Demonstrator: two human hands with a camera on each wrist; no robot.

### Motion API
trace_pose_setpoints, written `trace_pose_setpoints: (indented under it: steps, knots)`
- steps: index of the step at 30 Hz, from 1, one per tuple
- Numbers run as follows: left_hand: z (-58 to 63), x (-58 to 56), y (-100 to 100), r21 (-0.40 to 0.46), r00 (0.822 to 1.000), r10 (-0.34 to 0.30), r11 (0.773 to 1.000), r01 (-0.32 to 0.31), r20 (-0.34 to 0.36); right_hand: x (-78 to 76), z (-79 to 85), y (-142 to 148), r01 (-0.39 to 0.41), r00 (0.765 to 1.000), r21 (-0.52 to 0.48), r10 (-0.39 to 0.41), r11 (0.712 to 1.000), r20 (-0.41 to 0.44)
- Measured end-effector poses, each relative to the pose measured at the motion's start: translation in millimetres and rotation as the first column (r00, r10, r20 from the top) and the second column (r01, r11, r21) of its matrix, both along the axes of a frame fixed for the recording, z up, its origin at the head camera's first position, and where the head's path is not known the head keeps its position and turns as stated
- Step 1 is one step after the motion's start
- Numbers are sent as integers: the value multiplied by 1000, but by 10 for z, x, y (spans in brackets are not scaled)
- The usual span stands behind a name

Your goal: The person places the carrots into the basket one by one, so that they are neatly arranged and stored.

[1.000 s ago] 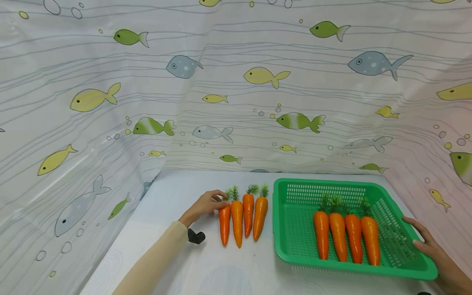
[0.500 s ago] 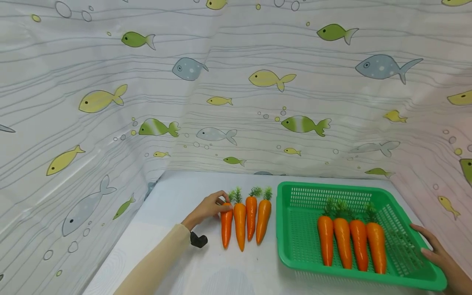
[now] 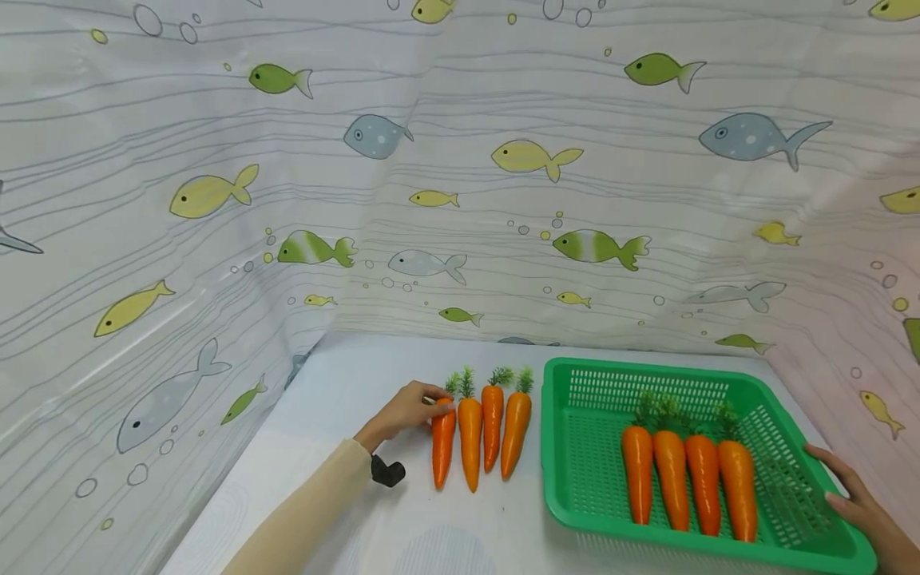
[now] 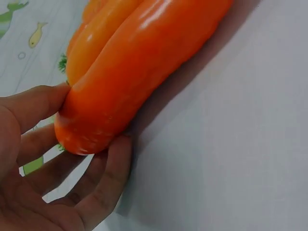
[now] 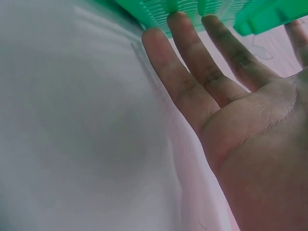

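On the white table, my left hand (image 3: 406,407) pinches the top of the leftmost orange carrot (image 3: 443,451). Its thumb and fingertips touch both sides of that carrot's thick end in the left wrist view. Three more carrots (image 3: 470,443) with frilly green tops lie beside it, roughly parallel. At the right stands a green plastic basket (image 3: 548,447), with several carrots (image 3: 704,483) in a row inside. My right hand (image 3: 862,511) touches the basket's right side near the rim. In the right wrist view, its straight fingers (image 5: 207,72) reach the slotted wall from outside.
A sheet printed with fish (image 3: 525,156) hangs as walls behind and at both sides of the table (image 3: 345,511). The basket fills the table's right part. A black strap piece (image 3: 388,471) sits at my left wrist.
The head view has shifted slightly, so everything sits a little lower and farther right. My left hand has stayed at the leftmost carrot; my right hand has stayed at the basket.
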State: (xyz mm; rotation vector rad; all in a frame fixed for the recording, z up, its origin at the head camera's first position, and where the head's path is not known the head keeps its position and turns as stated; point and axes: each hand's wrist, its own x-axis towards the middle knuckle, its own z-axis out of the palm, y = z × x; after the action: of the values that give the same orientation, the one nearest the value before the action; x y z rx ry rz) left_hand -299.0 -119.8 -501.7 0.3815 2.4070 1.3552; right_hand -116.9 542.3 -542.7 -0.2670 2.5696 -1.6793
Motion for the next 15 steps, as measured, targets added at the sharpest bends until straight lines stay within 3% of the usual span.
trace_pose_setpoints:
  steps: [3, 6, 10, 13, 15]
  knots:
    - [12, 0, -23, 7, 1000, -4, 1000, 4, 7, -23, 10, 10, 28, 999, 138, -24, 990, -28]
    - [3, 52, -76, 12, 999, 31, 999, -31, 14, -10, -43, -2, -55, 998, -51, 56, 997, 18]
    - [41, 53, -78, 33, 997, 79, 996, -79, -5, 15, -72, 21, -140, 986, -306, 162, 942, 48]
    - [74, 45, -45, 48, 995, 95, 994, -94, -6, 30, -63, 39, -103, 994, -215, 109, 971, 15]
    - [87, 53, -25, 55, 994, 105, 993, -105, 1, 27, -54, 46, -68, 996, -232, 79, 970, 39]
